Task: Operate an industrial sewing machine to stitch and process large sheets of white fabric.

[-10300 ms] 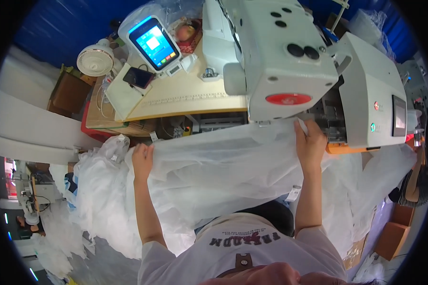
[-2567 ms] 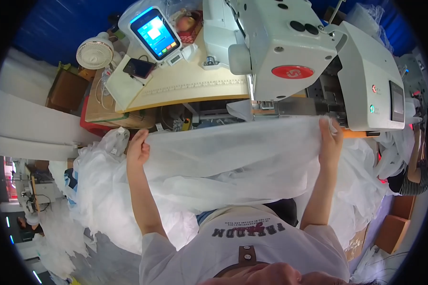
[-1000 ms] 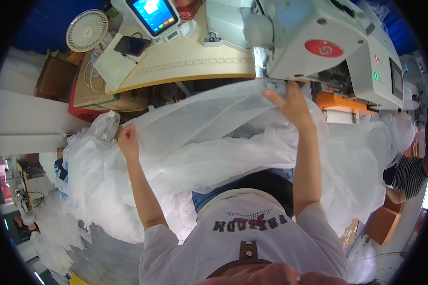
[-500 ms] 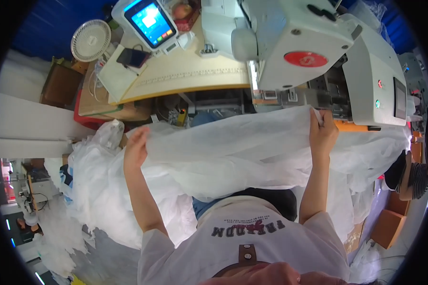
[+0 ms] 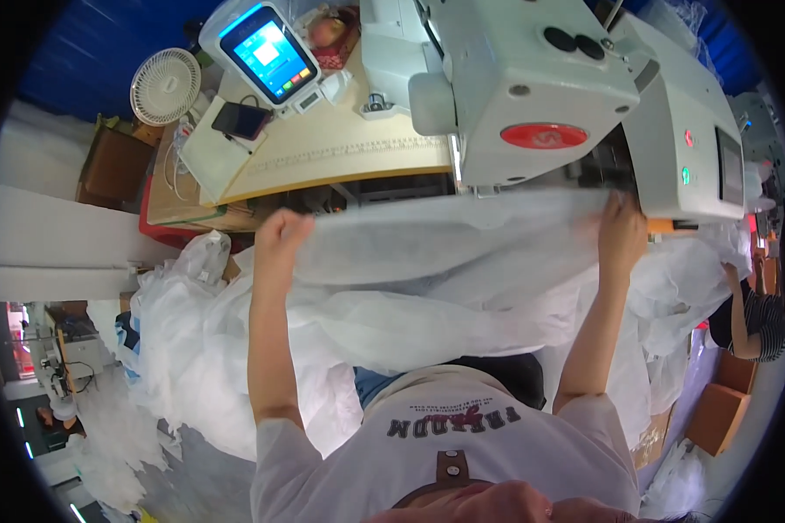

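1. Since half a second ago, both arms have lifted the sheet higher, so its top edge now sits right under the machine head instead of below it; the left hand has also moved a little inward.
2. One wide sheet of thin white non-woven fabric (image 5: 445, 253) is stretched between the two hands, in front of the person's chest, its lower part sagging toward the lap.
3. One left hand (image 5: 281, 237) is closed in a fist around the sheet's top left edge.
4. One right hand (image 5: 621, 234) is clamped on the top right edge, fingers curled over the fabric, just beside the machine.
5. One large grey-white industrial sewing machine (image 5: 532, 78) with one red oval badge stands directly behind the sheet.
6. One grey control box (image 5: 697, 148) with a small screen adjoins it on the right.
7. One pale wooden worktable (image 5: 322, 161) carries one tablet-like touchscreen panel (image 5: 268, 54) and one dark phone (image 5: 240, 119).
8. One small white desk fan (image 5: 166, 85) stands at the table's far left.
9. One heap of more white fabric (image 5: 174, 349) lies low on the left.
10. One other person in a striped top (image 5: 750, 318) is at the right edge.
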{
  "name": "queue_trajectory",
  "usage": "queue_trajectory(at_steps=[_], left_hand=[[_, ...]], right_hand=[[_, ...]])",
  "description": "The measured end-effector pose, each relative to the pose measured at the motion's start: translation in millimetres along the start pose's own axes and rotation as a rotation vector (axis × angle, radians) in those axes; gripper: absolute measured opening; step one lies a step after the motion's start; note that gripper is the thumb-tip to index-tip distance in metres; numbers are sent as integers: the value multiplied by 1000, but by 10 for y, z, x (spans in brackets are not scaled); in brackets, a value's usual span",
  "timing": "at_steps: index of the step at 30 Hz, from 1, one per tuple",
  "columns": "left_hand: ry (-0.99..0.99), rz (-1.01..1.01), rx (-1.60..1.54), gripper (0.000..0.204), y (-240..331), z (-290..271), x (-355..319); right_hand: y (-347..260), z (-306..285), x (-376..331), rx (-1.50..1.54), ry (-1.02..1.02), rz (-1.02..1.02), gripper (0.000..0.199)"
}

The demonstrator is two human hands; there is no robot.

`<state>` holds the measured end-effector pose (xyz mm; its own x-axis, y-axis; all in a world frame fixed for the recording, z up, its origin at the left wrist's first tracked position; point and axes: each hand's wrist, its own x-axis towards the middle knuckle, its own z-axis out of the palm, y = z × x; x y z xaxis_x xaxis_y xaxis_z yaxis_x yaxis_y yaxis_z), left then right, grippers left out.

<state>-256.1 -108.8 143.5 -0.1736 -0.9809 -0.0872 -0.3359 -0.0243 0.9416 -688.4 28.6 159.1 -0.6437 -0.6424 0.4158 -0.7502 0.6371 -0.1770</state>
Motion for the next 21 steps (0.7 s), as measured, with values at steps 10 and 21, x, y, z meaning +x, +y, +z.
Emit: queue_trajectory(at_steps=[10, 21], left_hand=[[-161, -175, 384, 9, -738, -430, -427], [-175, -516, -282, 9, -1385, -1249, -1369]], right_hand=[[-876, -640, -639, 912, -131, -661, 26], [-872, -696, -790, 672, -22, -521, 27]])
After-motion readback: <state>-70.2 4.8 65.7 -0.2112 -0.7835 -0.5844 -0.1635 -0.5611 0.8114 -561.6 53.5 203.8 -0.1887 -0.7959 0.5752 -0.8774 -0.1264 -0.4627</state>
